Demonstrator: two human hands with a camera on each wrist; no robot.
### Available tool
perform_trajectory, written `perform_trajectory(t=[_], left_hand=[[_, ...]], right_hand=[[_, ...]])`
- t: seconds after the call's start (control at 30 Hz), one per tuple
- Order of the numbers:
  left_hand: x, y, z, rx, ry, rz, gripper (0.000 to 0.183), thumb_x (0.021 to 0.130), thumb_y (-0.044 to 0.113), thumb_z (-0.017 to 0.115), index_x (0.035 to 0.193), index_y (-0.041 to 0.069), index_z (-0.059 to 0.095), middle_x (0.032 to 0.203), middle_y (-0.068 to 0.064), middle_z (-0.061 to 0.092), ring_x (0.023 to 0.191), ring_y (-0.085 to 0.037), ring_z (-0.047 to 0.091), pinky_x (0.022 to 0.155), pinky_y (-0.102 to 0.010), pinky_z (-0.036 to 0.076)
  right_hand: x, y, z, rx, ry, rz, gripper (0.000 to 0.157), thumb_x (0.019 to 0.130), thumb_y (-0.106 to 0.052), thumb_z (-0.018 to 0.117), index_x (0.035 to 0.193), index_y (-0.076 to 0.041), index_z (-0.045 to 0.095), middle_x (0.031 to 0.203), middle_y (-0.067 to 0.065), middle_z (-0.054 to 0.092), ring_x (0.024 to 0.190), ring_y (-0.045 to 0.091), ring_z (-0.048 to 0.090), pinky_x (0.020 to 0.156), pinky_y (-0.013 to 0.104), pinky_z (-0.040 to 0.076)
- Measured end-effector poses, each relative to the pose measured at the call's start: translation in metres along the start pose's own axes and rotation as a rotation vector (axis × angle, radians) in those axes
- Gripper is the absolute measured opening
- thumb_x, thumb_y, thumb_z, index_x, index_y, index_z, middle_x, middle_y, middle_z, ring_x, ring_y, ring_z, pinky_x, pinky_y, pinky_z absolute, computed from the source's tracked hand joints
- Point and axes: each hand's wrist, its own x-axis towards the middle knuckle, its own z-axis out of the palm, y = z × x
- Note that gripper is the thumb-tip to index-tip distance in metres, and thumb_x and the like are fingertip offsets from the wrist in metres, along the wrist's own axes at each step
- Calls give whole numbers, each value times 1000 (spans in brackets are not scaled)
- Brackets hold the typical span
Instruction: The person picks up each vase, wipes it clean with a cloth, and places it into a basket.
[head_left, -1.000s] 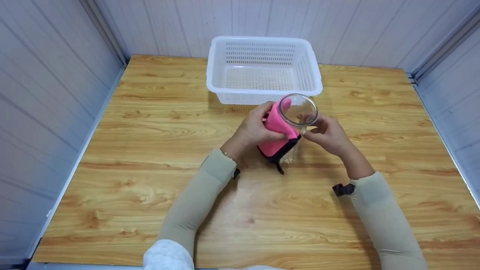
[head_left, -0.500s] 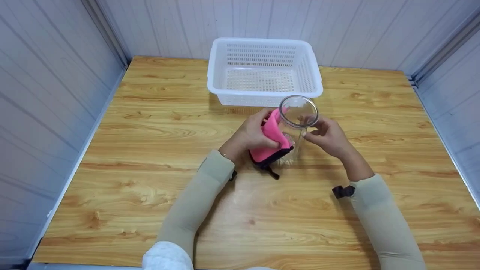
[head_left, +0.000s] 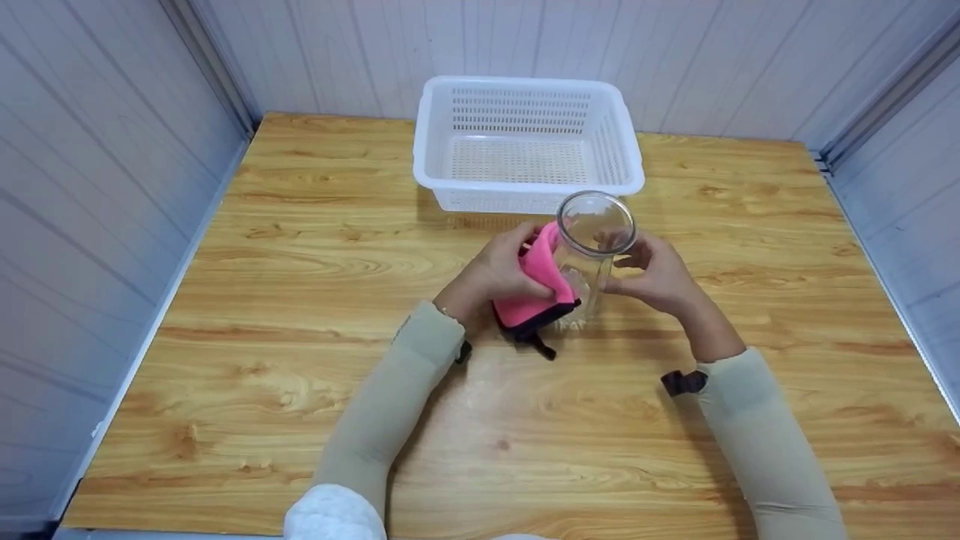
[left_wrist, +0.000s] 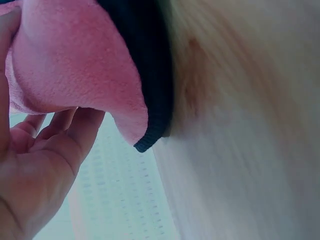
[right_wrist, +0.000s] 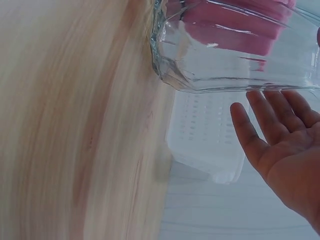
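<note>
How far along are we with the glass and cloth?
Looks done: the pink cloth and the glass are brought together, side by side. In hand: the left hand holds the cloth; the right hand is at the glass's other side. Perhaps left: setting both aside, as neither lies in the basket.

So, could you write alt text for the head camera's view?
A person's left fingers grip a pink, black-edged cloth item beside a clear glass jar, whose other side the right fingers touch. Behind stands a white plastic basket on the wooden table.
</note>
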Motion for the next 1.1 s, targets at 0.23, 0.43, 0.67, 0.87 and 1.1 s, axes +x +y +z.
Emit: perform_trajectory(t=[0.23,0.43,0.67,0.87,1.1], left_hand=[[-3,-1,-1,16,25,37,86,59,39,91,134,24,51,118,4,63,107,-12,59,88,-27,52],[-4,0,-1,-91,83,80,76,60,36,91,128,20,59,112,4,66,99,-13,63,81,-27,54],[-4,4,-2,-295,116,120,68,66,20,89,127,19,61,112,0,67,99,-16,67,81,-29,56],[-3,11,-3,-346,137,121,66,64,18,90,125,17,63,113,-2,68,100,-17,68,81,-29,57],[-3,13,1,-319,168,137,62,64,23,91,120,16,66,109,-3,70,94,-15,69,78,-28,57]], right_hand=[[1,-1,5,-9,27,25,65,71,-11,85,128,-5,55,119,13,64,102,7,61,90,31,50],[-1,-10,7,18,15,0,76,73,1,80,138,-1,40,124,20,60,105,0,59,90,27,50],[-3,-23,6,60,-22,-9,65,73,9,74,131,7,47,120,22,61,102,1,60,88,21,51],[2,-5,7,142,-43,-22,55,74,14,70,125,10,51,127,30,57,106,2,61,92,22,50],[2,2,4,116,-30,-19,53,74,9,74,124,5,55,119,19,64,105,6,62,88,23,52]])
